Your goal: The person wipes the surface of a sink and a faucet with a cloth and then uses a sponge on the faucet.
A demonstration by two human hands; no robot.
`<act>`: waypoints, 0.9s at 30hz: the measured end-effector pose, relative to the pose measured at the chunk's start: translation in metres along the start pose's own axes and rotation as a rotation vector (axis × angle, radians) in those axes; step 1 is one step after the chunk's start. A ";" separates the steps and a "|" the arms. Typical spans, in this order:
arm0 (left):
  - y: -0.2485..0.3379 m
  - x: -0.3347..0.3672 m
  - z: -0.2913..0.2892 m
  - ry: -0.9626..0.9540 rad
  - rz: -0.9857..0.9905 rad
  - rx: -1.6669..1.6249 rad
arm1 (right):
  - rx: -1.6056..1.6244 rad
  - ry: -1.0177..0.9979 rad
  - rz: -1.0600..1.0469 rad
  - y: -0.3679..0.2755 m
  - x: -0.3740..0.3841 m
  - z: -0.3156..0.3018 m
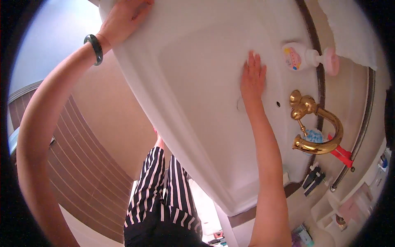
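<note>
My right hand lies flat inside the white washbasin, palm down, its fingers stretched out and slightly apart. Nothing shows in it. At the upper left, my left hand rests on the basin's front rim, with a dark green bangle around the wrist. Its fingers reach the picture's top edge and show only in part; they look laid along the rim with no object in them. To the right of my right hand are a small dark overflow hole and a gold curved faucet.
A white pump bottle with a pink top stands on the basin's back ledge. Behind the faucet are a blue-and-white textured item and a red object. Black items sit near the back corner. A brown striped wall is at left.
</note>
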State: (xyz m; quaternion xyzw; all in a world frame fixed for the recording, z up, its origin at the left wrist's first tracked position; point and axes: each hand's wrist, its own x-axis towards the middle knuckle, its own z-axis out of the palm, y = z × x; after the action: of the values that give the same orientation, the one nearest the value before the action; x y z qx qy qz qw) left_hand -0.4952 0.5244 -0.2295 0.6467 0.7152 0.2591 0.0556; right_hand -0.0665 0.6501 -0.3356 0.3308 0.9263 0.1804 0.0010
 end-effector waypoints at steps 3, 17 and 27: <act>-0.002 0.005 0.002 0.038 0.077 0.114 | -0.077 0.080 0.038 0.002 0.034 -0.007; 0.004 0.011 -0.024 0.014 0.078 0.115 | 0.143 -0.158 0.118 0.000 -0.070 0.004; 0.026 0.010 -0.018 0.061 0.039 0.098 | 0.122 -0.110 0.195 0.001 -0.031 -0.005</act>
State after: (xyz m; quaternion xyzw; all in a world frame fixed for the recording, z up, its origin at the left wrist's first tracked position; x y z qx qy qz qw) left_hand -0.4813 0.5288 -0.2002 0.6542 0.7156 0.2447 -0.0031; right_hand -0.0429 0.6303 -0.3344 0.4282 0.8975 0.1046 0.0141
